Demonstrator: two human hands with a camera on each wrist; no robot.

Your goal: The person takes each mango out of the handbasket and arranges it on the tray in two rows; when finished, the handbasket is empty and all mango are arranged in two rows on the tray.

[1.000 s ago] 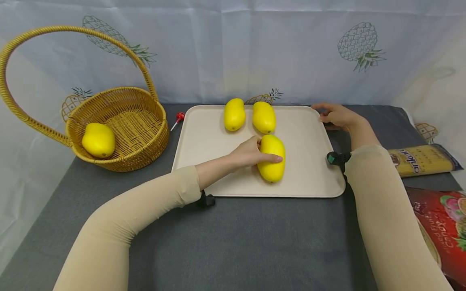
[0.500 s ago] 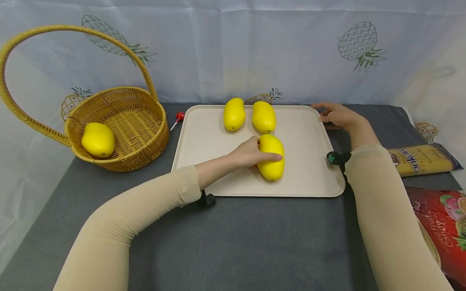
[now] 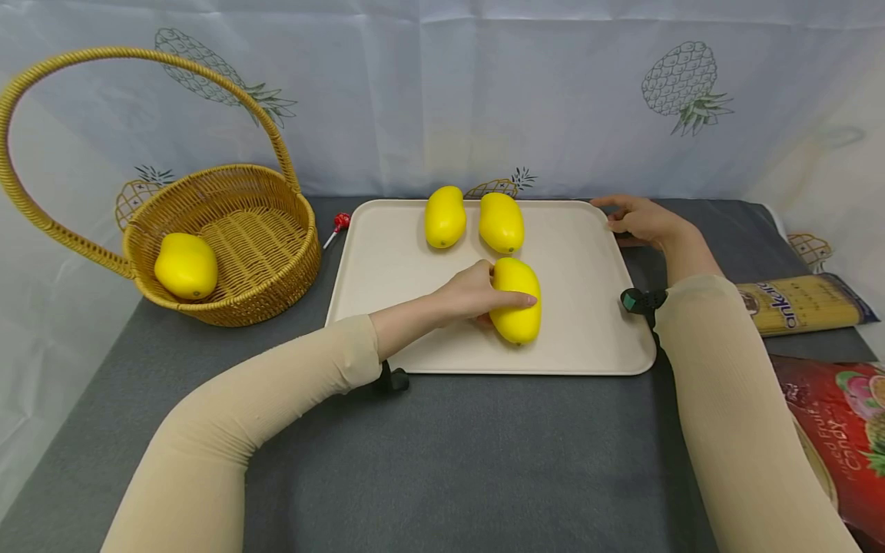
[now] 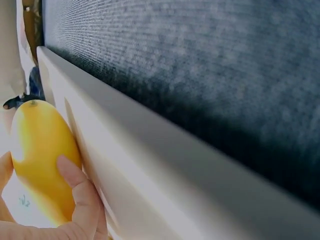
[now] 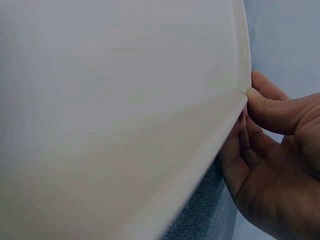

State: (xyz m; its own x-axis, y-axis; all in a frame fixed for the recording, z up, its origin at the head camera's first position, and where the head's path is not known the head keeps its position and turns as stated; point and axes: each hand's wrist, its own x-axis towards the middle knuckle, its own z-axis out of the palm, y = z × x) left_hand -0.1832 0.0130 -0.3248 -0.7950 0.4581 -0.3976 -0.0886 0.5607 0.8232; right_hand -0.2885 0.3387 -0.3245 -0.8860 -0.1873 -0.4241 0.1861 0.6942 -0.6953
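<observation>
My left hand (image 3: 472, 290) grips a yellow mango (image 3: 517, 311) over the front middle of a cream tray (image 3: 588, 307). In the left wrist view, the thumb and fingers (image 4: 86, 202) lie along opposite sides of that mango (image 4: 42, 150); whether it touches the tray is hard to tell. Two more mangoes, a left one (image 3: 445, 217) and a right one (image 3: 501, 223), lie side by side at the tray's back edge. At the back right corner my right hand (image 3: 639, 220) holds the rim, thumb (image 5: 272, 111) against the edge and other fingers partly hidden below it.
A wicker basket (image 3: 293, 265) with a tall handle stands to the left, one mango (image 3: 187, 266) inside. Between basket and tray lies a red lollipop (image 3: 342, 222). To the right are a pack of spaghetti (image 3: 805, 306) and a red candy bag (image 3: 830, 430). A curtain (image 3: 415, 100) hangs behind.
The gripped mango has shifted very slightly within the same spot over the tray. Both hands and everything else stay practically in place.
</observation>
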